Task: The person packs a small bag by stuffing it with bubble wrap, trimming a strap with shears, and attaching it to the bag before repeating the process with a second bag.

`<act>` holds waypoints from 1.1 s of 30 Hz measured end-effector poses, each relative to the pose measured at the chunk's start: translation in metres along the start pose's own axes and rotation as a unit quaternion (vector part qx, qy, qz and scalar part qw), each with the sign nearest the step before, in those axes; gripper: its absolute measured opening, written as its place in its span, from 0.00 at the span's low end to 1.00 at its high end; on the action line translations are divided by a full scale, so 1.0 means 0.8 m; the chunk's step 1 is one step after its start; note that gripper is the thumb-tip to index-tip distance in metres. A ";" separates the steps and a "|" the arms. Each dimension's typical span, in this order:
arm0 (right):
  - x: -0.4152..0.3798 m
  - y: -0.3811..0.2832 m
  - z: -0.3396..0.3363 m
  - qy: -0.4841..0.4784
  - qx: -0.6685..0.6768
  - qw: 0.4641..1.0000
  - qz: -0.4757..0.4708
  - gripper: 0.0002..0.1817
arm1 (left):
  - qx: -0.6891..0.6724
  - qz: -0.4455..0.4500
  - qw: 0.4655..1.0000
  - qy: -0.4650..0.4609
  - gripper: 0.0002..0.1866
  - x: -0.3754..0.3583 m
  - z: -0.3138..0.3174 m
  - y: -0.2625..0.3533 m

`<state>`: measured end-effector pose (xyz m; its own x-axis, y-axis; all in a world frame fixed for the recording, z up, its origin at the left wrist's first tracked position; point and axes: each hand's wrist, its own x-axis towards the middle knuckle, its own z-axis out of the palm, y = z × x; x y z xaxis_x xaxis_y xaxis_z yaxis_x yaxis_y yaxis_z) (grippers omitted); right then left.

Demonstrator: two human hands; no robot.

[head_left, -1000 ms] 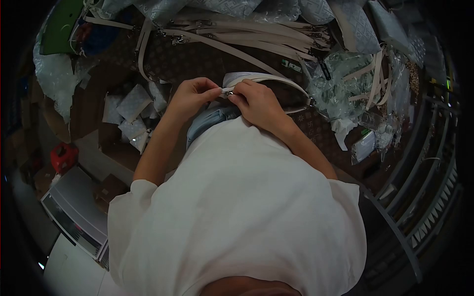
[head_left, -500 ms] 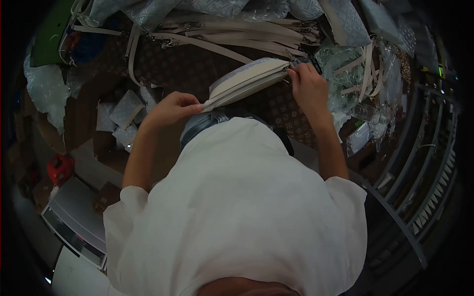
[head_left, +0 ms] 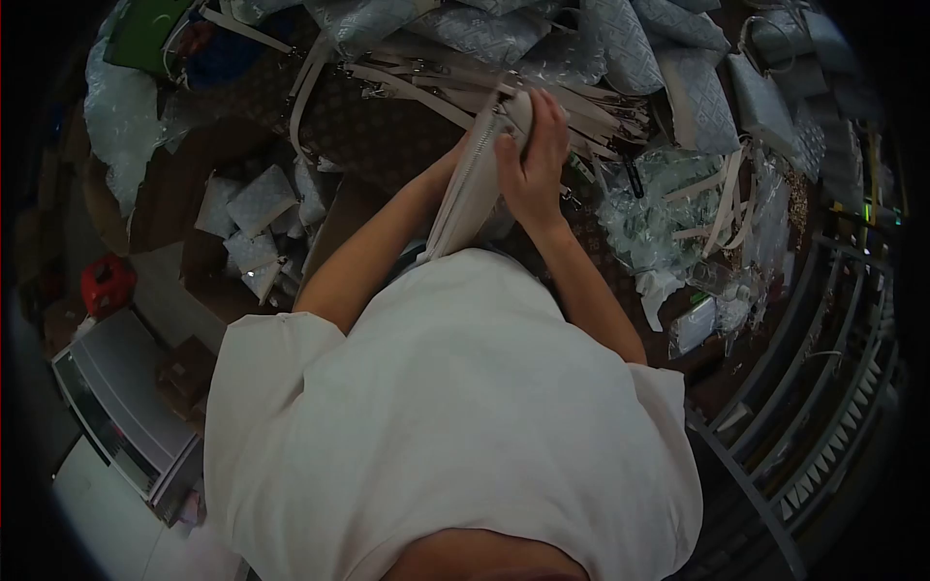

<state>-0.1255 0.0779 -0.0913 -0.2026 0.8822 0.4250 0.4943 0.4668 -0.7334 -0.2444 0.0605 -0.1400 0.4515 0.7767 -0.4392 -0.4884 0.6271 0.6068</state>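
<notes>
A pale zippered bag point(head_left: 467, 189) stands tilted in front of my body, its metal zipper running along the upward side. My right hand point(head_left: 535, 165) holds it near the far end, with the thumb against the zipper side and the fingers over the other side. My left hand point(head_left: 451, 165) reaches behind the bag from the left; its fingers are hidden by the bag. Beyond both hands lies a pile of light straps point(head_left: 417, 89) with metal clasps.
Patterned bags in clear wrap point(head_left: 484, 34) are heaped at the back. To the right lies crumpled clear plastic point(head_left: 649, 203), beside a metal rack point(head_left: 804, 378). An open box at left holds small pale pouches point(head_left: 262, 201). A red container point(head_left: 108, 285) stands farther left.
The bag has turned from lying crosswise to pointing away from me. My left hand has moved from its left end to behind it; my right hand has shifted left.
</notes>
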 end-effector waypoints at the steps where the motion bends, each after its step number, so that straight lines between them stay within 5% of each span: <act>1: 0.012 -0.016 0.002 -0.014 -0.084 0.993 -0.077 0.32 | -0.024 0.033 0.999 -0.003 0.31 0.002 -0.005 0.000; 4: 0.067 -0.033 0.001 -0.015 -0.058 0.984 -0.170 0.32 | -0.090 0.139 0.986 -0.016 0.25 0.003 -0.019 0.010; 6: 0.119 -0.077 -0.055 0.082 -0.078 0.966 -0.232 0.33 | -0.156 0.138 0.978 -0.016 0.23 -0.024 -0.013 0.027; 8: 0.127 -0.075 -0.102 0.132 -0.151 0.960 -0.193 0.34 | -0.226 0.137 0.964 -0.013 0.22 -0.048 -0.006 0.037; 10: 0.099 -0.058 -0.090 0.081 -0.232 0.956 -0.161 0.36 | -0.203 0.153 0.965 0.071 0.20 -0.061 0.000 0.038; 12: 0.078 -0.093 -0.026 0.109 -0.023 0.955 -0.274 0.36 | -0.213 0.173 0.957 0.095 0.20 -0.065 -0.001 0.029; 15: 0.035 -0.061 0.078 -0.298 -0.207 0.911 -0.193 0.39 | -0.239 0.204 0.943 0.108 0.21 -0.073 -0.002 0.015; 17: 0.060 -0.080 0.061 -0.272 -0.139 0.922 -0.239 0.44 | -0.252 0.218 0.936 0.112 0.21 -0.076 -0.007 0.011; 19: 0.094 -0.124 0.017 -0.097 -0.037 0.958 -0.267 0.43 | -0.263 0.239 0.927 0.119 0.21 -0.081 -0.022 0.014; 21: 0.086 -0.124 0.035 -0.143 -0.044 0.947 -0.283 0.42 | -0.273 0.261 0.916 0.131 0.22 -0.081 -0.041 0.016; 25: 0.029 -0.114 0.100 -0.283 -0.104 0.910 -0.284 0.38 | -0.299 0.298 0.885 0.197 0.22 -0.106 -0.094 -0.017; 28: 0.003 -0.117 0.122 -0.440 0.044 0.863 -0.244 0.35 | -0.329 0.340 0.836 0.277 0.23 -0.154 -0.174 -0.065; 33: 0.039 -0.066 0.116 -0.320 0.080 0.921 -0.208 0.31 | -0.329 0.414 0.721 0.448 0.24 -0.294 -0.367 -0.144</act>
<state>-0.2365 0.0869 -0.0888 -0.8280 0.4572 0.3247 0.1412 0.7303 -0.6683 -0.5136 -0.1771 -0.3007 -0.7181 0.4426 -0.5371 -0.6948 -0.4108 0.5904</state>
